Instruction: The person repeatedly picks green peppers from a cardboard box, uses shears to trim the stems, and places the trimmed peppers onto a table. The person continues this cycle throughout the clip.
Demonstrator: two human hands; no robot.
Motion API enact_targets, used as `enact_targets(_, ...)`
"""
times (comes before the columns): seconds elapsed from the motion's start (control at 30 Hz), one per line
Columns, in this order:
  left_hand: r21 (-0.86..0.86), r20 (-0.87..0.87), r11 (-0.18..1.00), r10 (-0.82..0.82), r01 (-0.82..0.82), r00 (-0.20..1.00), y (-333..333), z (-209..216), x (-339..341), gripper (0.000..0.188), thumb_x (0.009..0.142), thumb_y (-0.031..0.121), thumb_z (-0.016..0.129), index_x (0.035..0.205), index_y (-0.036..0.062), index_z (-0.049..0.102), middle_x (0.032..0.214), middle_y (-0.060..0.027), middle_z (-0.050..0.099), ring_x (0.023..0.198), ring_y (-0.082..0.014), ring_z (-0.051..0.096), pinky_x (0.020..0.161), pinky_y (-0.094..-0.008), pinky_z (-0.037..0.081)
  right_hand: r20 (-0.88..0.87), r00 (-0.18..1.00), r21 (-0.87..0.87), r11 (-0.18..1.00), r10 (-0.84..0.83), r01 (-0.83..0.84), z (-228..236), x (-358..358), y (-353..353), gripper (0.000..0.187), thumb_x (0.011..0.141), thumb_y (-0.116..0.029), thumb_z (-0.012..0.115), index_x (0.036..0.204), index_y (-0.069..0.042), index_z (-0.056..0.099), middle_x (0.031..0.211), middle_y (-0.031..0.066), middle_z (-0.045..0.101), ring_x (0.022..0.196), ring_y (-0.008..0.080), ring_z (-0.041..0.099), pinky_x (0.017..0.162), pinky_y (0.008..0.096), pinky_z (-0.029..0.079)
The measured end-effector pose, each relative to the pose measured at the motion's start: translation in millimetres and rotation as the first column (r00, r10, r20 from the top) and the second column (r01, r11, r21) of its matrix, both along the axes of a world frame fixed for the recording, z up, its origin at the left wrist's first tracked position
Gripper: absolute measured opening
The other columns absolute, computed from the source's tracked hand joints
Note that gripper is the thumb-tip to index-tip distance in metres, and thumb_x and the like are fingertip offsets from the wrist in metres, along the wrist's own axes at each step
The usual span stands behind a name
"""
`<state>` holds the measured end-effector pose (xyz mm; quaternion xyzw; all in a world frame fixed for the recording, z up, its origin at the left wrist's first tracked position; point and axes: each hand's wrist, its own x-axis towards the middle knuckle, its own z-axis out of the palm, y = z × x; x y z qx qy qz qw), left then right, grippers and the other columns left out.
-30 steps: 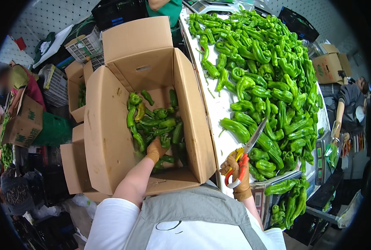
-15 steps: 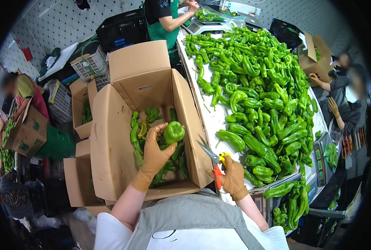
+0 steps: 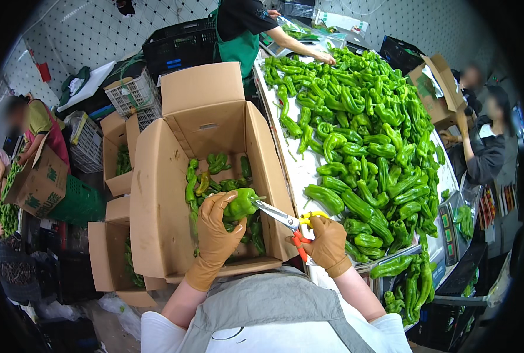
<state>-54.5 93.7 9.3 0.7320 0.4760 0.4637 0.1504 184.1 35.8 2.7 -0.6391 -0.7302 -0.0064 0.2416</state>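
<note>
My left hand (image 3: 216, 234), in a tan glove, is closed round a plump green pepper (image 3: 239, 206) above the open cardboard box (image 3: 146, 217). The pepper lies on its side, stem end toward the right. In my right hand (image 3: 328, 242), gloved alike, is a pair of scissors (image 3: 284, 218) with yellow and orange-red handles. Its blades point left and reach the pepper's stem; whether they are closed on it I cannot make out. Loose green peppers (image 3: 218, 163), one yellowish, lie in the bottom of the box, partly hidden by my left hand.
A large heap of long green peppers (image 3: 385, 141) covers the white table to the right. Across it, a co-worker's arm (image 3: 297, 46) reaches into the heap. Smaller cardboard boxes (image 3: 106, 241) and grey crates (image 3: 131, 91) stand to the left. More people are at both sides.
My left hand has turned the pepper sideways and lowered it slightly. The scissors have swung left to its stem. The co-worker at the back has stretched an arm to the heap.
</note>
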Motion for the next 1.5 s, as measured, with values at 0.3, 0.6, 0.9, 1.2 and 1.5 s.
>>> enact_targets(0.3, -0.399, 0.491, 0.866, -0.076, 0.301, 0.868, -5, -8, -6, 0.057, 0.067, 0.005, 0.070, 0.120, 0.0059, 0.050, 0.112, -0.0085, 0.054, 0.104, -0.0245, 0.053, 0.093, -0.0361, 0.041, -0.283, 0.953, -0.233, 0.972, -0.104, 0.036, 1, -2, -7, 0.046, 0.068, -0.041, 0.077, 0.072, 0.000, 0.058, 0.055, 0.0112, 0.054, 0.044, 0.0240, 0.048, 0.046, 0.0327, 0.041)
enact_targets(0.6, -0.137, 0.936, 0.431, 0.351, 0.892, -0.025, -30, -19, 30, 0.059, 0.077, 0.015, 0.061, 0.131, 0.0048, 0.038, 0.125, -0.0128, 0.048, 0.122, -0.0262, 0.042, 0.107, -0.0422, 0.029, -0.961, 0.004, -0.255, 0.886, -0.275, -0.387, 5, -40, -1, 0.024, 0.094, -0.027, 0.050, 0.094, -0.003, 0.049, 0.080, 0.0067, 0.059, 0.064, 0.0127, 0.060, 0.046, 0.0254, 0.045)
enact_targets(0.9, -0.373, 0.892, 0.526, -0.022, 0.764, 0.451, -18, -16, 21, 0.055, 0.084, 0.022, 0.064, 0.130, 0.0045, 0.038, 0.121, -0.0128, 0.051, 0.110, -0.0197, 0.051, 0.096, -0.0326, 0.042, -0.996, 0.086, 0.002, 0.962, 0.027, -0.272, 6, -38, 4, 0.034, 0.077, 0.004, 0.068, 0.094, -0.007, 0.041, 0.086, 0.0027, 0.049, 0.079, 0.0118, 0.052, 0.070, 0.0256, 0.044)
enact_targets(1.2, -0.324, 0.864, 0.635, -0.103, 0.701, 0.493, -24, -9, 30, 0.040, 0.088, 0.012, 0.059, 0.123, 0.0017, 0.045, 0.114, -0.0077, 0.055, 0.107, -0.0146, 0.050, 0.096, -0.0279, 0.038, -0.954, 0.180, -0.281, 0.923, -0.239, -0.264, -6, -22, 5, 0.022, 0.093, -0.023, 0.052, 0.087, -0.002, 0.052, 0.071, 0.0000, 0.049, 0.064, 0.0091, 0.046, 0.055, 0.0255, 0.039)
enact_targets(1.5, -0.372, 0.868, 0.547, -0.083, 0.750, 0.490, -27, -17, 36, 0.045, 0.094, 0.018, 0.049, 0.134, 0.0040, 0.033, 0.124, -0.0096, 0.046, 0.114, -0.0162, 0.044, 0.099, -0.0286, 0.035, -0.978, 0.062, -0.206, 0.921, -0.197, -0.331, -5, -21, 2, 0.023, 0.090, -0.024, 0.058, 0.096, -0.004, 0.048, 0.080, 0.0037, 0.051, 0.067, 0.0122, 0.053, 0.060, 0.0260, 0.047)
